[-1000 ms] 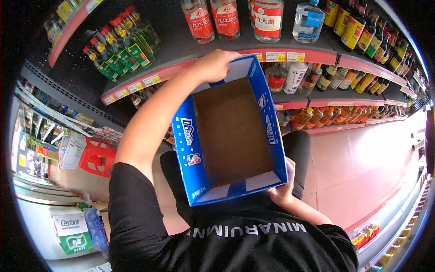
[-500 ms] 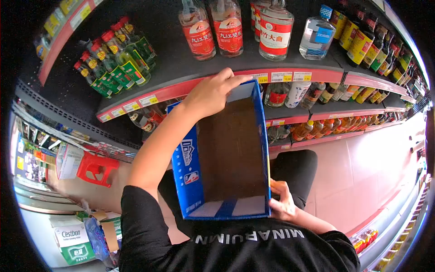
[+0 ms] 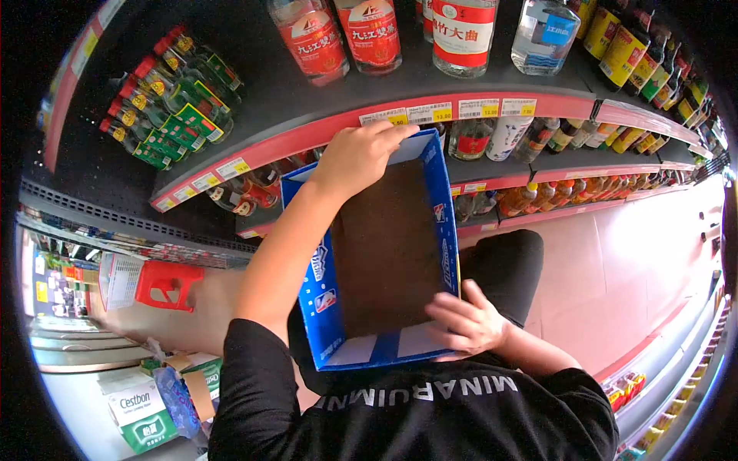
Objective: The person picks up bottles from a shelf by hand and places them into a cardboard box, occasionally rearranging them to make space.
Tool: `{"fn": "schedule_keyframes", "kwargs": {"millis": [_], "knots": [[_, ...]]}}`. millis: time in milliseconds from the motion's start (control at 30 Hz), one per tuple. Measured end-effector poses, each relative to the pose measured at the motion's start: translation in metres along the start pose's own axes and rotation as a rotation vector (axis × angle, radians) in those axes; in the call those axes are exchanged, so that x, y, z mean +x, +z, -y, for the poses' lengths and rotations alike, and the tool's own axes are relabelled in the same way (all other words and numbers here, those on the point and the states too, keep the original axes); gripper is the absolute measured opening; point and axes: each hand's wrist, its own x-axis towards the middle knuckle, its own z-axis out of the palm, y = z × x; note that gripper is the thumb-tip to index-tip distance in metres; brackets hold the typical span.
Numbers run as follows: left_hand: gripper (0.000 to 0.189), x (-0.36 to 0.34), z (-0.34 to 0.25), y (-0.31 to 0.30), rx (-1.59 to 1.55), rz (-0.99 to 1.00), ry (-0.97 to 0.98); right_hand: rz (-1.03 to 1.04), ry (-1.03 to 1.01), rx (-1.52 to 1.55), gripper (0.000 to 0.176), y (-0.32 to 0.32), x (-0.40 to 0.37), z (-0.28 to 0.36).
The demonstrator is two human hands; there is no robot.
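A blue open-topped cardboard box [image 3: 319, 342] with a brown inner bottom stands over my lap, its hollow side facing me. My left hand [image 3: 360, 157] grips the far edge of the box, close to the shelf's price strip. At the near right corner is my right hand [image 3: 467, 321], its fingers spread over the box's edge and partly inside, holding nothing. Nothing lies inside the box. Beyond it, glass bottles with red labels [image 3: 372, 34] stand on the dark shelf.
Shelf edges with price labels [image 3: 430, 113] run just beyond the box. Small green-labelled bottles [image 3: 181, 127] stand at the left. On the floor at left are a red plastic stool [image 3: 165, 286] and a Cestbon carton [image 3: 138, 415]. Lower shelves hold more bottles [image 3: 553, 197].
My right hand has let go of the box's right side and moved over its near corner with fingers spread. The view has shifted, and the upper shelf appears closer.
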Motion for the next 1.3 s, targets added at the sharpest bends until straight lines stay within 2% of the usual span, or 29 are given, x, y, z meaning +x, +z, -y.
{"fn": "schedule_keyframes", "kwargs": {"millis": [67,100,200,233,400,467,533,567,600,633,667,733,800,867,1033,1133,1200,1300], "knots": [[0.033,0.003,-0.003,0.0,-0.031,-0.017,-0.009,0.121,-0.153,0.003,0.03,0.003,0.003,-0.013],[0.032,0.003,-0.001,0.0,-0.05,-0.035,0.01,-0.01,-0.14,0.056,0.022,0.011,-0.002,-0.013],[0.032,0.0,-0.002,-0.003,-0.079,-0.015,0.001,0.055,-0.219,0.069,0.03,0.014,-0.02,-0.02],[0.032,0.001,0.0,-0.002,-0.086,-0.01,0.005,0.073,-0.226,0.06,0.027,0.013,-0.023,-0.019],[0.032,0.001,-0.002,-0.002,-0.131,0.05,-0.053,-0.082,-0.161,0.147,0.041,0.019,-0.026,-0.021],[0.029,0.001,0.002,0.003,-0.115,-0.008,0.011,0.007,-0.119,0.172,0.048,0.011,-0.025,-0.018],[0.028,-0.001,0.002,0.001,-0.112,-0.026,0.028,-0.105,0.065,0.518,0.051,-0.013,-0.006,-0.01],[0.029,-0.001,0.001,-0.001,-0.119,-0.018,0.008,-0.293,0.133,0.633,0.056,-0.018,0.002,-0.012],[0.029,-0.003,-0.001,-0.002,-0.13,-0.004,-0.014,-0.228,0.324,0.453,0.053,-0.038,0.008,-0.013],[0.029,-0.003,0.002,-0.001,-0.146,-0.004,-0.011,-0.245,0.578,0.367,0.059,-0.039,0.03,-0.012],[0.029,-0.003,0.004,0.001,-0.153,-0.013,-0.012,-0.262,0.828,0.273,0.073,-0.036,0.051,-0.013],[0.029,-0.002,0.005,0.003,-0.167,-0.033,-0.011,-0.128,0.781,0.451,0.092,-0.016,0.053,-0.031],[0.027,-0.003,0.005,0.002,-0.164,-0.049,0.008,-0.163,0.822,0.37,0.084,-0.002,0.053,-0.028],[0.024,-0.004,0.006,0.001,-0.177,-0.065,0.032,-0.174,0.87,0.43,0.081,-0.001,0.052,-0.025],[0.024,-0.001,0.004,-0.004,-0.21,-0.014,0.01,-0.169,0.857,0.389,0.078,0.0,0.047,-0.027],[0.03,0.0,0.001,-0.013,-0.169,0.089,-0.066,-0.186,0.807,0.372,0.077,0.003,0.045,-0.03],[0.05,-0.011,-0.011,-0.03,-0.101,0.256,-0.074,-0.2,0.779,0.371,0.077,0.005,0.042,-0.03],[0.066,-0.048,-0.037,-0.06,0.095,0.136,-0.139,-0.193,0.82,0.434,0.078,0.002,0.042,-0.039]]}}
